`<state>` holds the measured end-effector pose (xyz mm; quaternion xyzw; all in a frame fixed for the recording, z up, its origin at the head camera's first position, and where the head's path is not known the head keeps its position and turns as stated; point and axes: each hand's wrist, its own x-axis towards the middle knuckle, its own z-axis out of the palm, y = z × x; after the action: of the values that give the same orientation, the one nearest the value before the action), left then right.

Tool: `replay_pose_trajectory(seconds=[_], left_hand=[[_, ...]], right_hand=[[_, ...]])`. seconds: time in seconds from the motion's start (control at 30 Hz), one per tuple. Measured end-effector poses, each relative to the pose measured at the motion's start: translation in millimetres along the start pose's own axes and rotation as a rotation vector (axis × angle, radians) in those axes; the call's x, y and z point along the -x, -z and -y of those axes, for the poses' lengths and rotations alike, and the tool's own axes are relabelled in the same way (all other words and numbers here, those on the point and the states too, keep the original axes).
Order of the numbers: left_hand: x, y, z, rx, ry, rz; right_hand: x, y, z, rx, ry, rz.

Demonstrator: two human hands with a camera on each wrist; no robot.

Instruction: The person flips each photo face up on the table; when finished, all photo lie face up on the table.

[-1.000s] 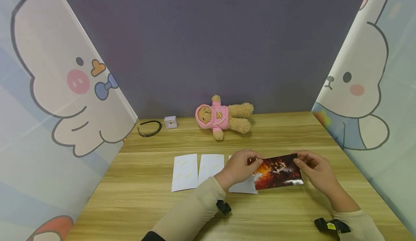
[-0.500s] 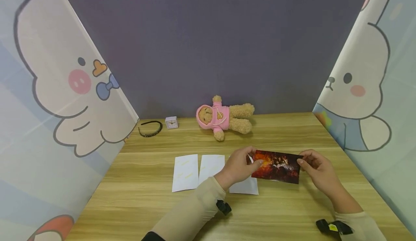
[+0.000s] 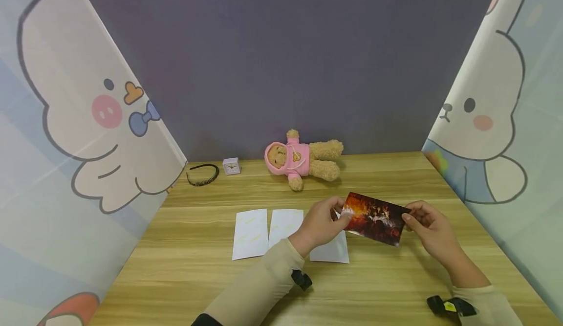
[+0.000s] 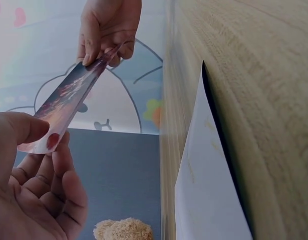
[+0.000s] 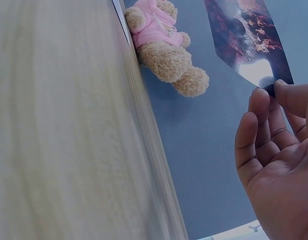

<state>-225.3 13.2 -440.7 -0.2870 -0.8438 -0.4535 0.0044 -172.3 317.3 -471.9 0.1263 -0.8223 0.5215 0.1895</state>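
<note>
Glossy red, orange and black, a photo print (image 3: pixel 374 221) is held up right of centre in my head view, its right end sloping lower. From my remote seat I see the left hand (image 3: pixel 318 223) clamped on its left end, thumb against fingers, and the right hand (image 3: pixel 428 230) pinching its upper right corner. My left wrist feed shows the print in the air, well apart from the wood-grain table (image 3: pixel 176 267).

Lower and left of it in the head view lie a left white sheet (image 3: pixel 250 234), a middle white sheet (image 3: pixel 283 224) and a right white sheet (image 3: pixel 330 250), the last partly hidden by the left hand. Above them, near the middle of the frame, a teddy bear in a pink hoodie (image 3: pixel 299 159) lies head to the left; further left I have a small alarm clock (image 3: pixel 231 166) and a black headband (image 3: pixel 203 183)
</note>
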Motion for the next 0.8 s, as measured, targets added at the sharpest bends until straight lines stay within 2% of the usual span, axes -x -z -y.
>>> replay_pose_trajectory(seconds=[0.27,0.8], left_hand=[[-0.9,0.7,0.2,-0.016,-0.009,-0.031],[-2.9,3.6,2.0,0.012,0.002,-0.046]], right_hand=[[-1.7,0.7,0.1,-0.077,-0.012,0.017],[-3.0,-1.0,2.0,-0.134,-0.013,0.037]])
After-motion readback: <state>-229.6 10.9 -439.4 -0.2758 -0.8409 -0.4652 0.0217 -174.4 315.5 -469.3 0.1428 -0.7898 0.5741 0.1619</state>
